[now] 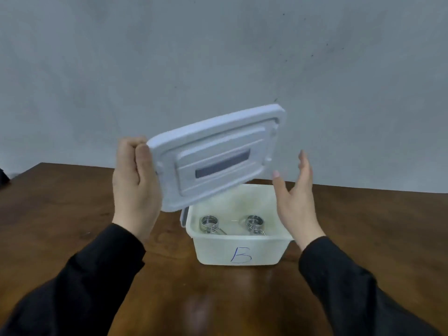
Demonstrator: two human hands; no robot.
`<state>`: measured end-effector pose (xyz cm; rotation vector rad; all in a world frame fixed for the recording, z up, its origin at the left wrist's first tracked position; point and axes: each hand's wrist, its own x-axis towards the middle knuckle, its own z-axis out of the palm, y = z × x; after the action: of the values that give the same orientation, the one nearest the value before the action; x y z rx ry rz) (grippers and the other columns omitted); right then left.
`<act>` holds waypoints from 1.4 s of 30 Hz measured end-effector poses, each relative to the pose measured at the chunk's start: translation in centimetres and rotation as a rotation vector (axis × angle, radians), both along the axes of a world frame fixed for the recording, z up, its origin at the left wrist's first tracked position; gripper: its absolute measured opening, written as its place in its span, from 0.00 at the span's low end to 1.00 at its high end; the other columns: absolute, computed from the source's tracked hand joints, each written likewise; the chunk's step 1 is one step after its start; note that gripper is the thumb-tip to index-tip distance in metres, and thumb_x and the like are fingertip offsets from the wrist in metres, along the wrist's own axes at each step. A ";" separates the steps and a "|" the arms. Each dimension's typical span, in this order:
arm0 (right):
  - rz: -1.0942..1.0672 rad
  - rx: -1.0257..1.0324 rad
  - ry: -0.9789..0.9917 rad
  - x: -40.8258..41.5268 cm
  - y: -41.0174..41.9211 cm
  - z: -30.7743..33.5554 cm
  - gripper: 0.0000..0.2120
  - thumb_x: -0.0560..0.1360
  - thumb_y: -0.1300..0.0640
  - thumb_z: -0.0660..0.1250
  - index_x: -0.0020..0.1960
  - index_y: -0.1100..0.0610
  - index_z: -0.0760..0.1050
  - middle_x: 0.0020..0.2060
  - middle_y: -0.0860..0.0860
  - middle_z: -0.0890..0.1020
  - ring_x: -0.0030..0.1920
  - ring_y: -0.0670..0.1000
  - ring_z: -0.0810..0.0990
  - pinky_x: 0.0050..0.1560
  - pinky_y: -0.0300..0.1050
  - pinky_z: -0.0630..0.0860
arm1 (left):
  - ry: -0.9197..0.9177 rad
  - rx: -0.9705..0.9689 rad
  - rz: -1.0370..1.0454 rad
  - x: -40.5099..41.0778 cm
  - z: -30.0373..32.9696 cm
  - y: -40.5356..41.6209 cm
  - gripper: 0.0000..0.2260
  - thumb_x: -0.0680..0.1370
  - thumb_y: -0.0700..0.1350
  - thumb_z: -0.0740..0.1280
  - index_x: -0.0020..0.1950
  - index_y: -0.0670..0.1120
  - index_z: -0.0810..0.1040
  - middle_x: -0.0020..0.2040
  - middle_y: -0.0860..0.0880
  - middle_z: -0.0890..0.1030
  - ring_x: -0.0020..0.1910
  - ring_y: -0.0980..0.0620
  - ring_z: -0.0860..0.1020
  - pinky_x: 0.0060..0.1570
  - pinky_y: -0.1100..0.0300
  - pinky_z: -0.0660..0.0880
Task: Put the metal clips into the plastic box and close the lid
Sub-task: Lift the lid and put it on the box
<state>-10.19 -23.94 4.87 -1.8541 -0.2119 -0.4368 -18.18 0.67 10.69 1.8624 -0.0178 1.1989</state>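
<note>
A white plastic box [240, 251] marked with a blue "B" stands on the table, open. Two coiled metal clips lie inside it, one on the left [209, 224] and one on the right [253, 224]. The pale lid [218, 154], with a grey rectangle in its middle, hangs tilted above the box's back left. My left hand [135, 187] grips the lid by its left edge, thumb on top. My right hand [294, 197] is open with fingers spread, just right of the box and under the lid's right end; whether it touches the lid I cannot tell.
The dark brown wooden table [363, 226] runs wide around the box, with its far edge against a grey wall [218, 57]. A dark object [3, 178] shows at the far left edge.
</note>
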 end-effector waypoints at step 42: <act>0.042 -0.034 0.792 4.9 -6.8 -6.7 0.19 0.81 0.43 0.63 0.64 0.53 0.74 0.52 0.49 0.84 0.50 0.51 0.84 0.45 0.48 0.85 | 1.123 -0.604 -0.462 7.6 -11.4 -0.2 0.18 0.76 0.49 0.73 0.64 0.47 0.77 0.52 0.45 0.87 0.50 0.42 0.86 0.50 0.42 0.82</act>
<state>-5.32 -30.78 -1.85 -1.9119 0.2810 0.3463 -10.54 0.50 -0.73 1.6054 0.4541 -0.2422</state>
